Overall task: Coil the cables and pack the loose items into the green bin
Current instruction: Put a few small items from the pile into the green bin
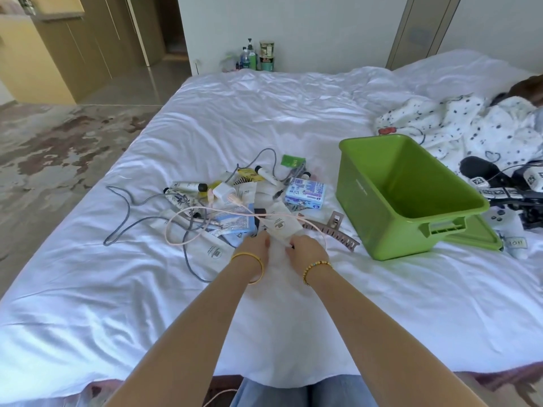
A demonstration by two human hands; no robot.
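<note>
**Both hands at the near edge of the pile, green bin standing open**

The green bin sits on the white bedsheet to the right of the fingers and a little beyond them, tilted so its open mouth faces the camera; nothing shows inside it. Its flat green lid lies under the bin's right end.

Both forearms reach forward from the bottom of the view and meet at the near edge of the pile. The left hand, with a yellow bangle on the wrist, has its fingers curled down onto a white sachet. The right hand, with a beaded bracelet, pinches the near end of that sachet, where something small and dark shows at the fingertips; what it is cannot be told.

Just right of the fingers lies a brown hair claw clip. A pale pink cable loops to their left and runs past the right hand. Further left a grey cable sprawls uncoiled across the sheet. Beyond the fingers lie a white charger plug, tubes, more sachets, a blue-and-white packet and a green sachet.

Far to the right, past the bin, is a spotted blanket.
</note>
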